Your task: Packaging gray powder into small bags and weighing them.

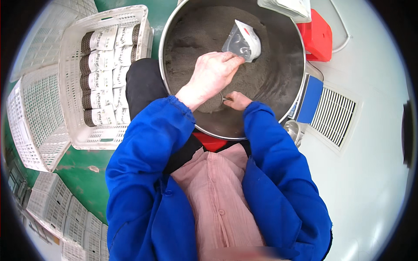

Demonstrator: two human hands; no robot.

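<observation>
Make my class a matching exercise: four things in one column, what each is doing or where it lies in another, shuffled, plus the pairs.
1. Left hand
2. Right hand
3. Grey powder
4. White packs

A. Lying in a crate
B. Gripping a scoop
C. Spread inside the metal tub
D. Holding a pouch

Pairs: 1-D, 2-B, 3-C, 4-A

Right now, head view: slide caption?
Left hand holds pouch over metal tub of gray powder; right hand grips scoop.

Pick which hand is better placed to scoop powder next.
Right, likely: the right hand grips a scoop inside the basin of grey powder; the left hand holds a bag.
</observation>
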